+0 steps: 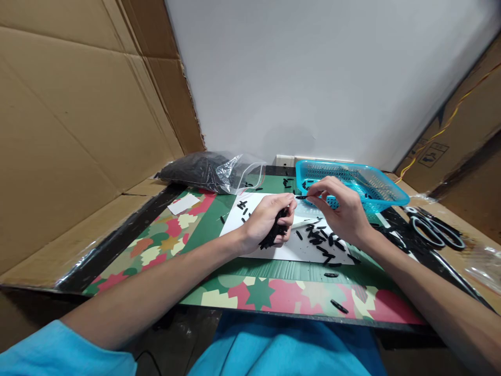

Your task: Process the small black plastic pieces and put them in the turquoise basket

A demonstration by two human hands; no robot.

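My left hand is closed around a bundle of thin black strands, whose ends stick out below the fingers. Its thumb and forefinger come together at the left end of a short, slim black piece. The other end of that piece is pinched between the thumb and fingertips of my right hand, just in front of the blue basket. Beneath both hands lies a white sheet. Many similar black pieces are scattered over it, mostly below my right hand. What kind of pieces they are cannot be made out.
A blue perforated basket holds a few black pieces. Scissors lie to its right. At the back left rests a clear zip bag of dark material. Cardboard walls the left side. Two loose pieces lie near the front edge.
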